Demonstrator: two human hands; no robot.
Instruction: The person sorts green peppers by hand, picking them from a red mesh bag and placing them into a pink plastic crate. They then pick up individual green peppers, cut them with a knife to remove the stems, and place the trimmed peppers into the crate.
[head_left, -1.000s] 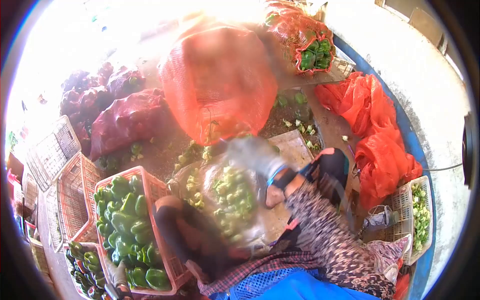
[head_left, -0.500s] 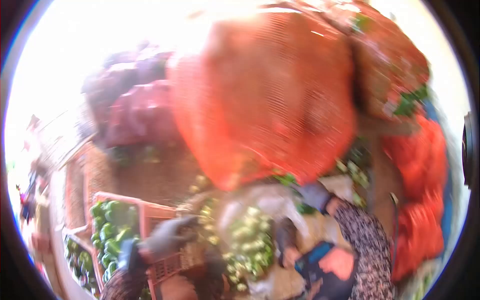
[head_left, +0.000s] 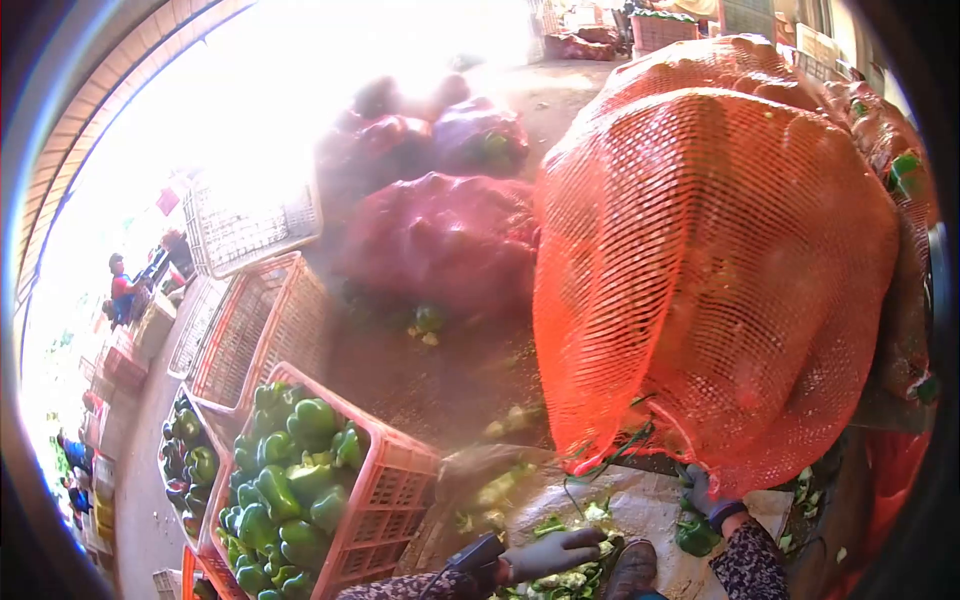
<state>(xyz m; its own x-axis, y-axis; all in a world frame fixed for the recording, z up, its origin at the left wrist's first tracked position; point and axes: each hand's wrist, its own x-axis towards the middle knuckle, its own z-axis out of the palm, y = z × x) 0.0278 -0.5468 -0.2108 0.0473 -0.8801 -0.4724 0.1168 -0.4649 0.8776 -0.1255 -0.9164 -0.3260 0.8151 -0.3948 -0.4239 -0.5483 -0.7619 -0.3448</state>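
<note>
Orange mesh sack (head_left: 715, 260) stands just in front, bulging, mouth slack at the bottom edge. Probably heavy and saggy if full; net is soft and will stretch or snag. Grab a gathered fold at the mouth, not a single strand. Right hand (head_left: 697, 484) is up against that edge, fingers partly hidden; can't tell if they pinch net. Green bell pepper (head_left: 697, 537) just below it: firm, slick, bruises. Left hand (head_left: 558, 554) empty, fingers stretched out over green trimmings (head_left: 570, 582).

Vs 0.5 s ago: left hand has left the pepper crate (head_left: 376, 510); view swung left, sack sits farther right.
</note>
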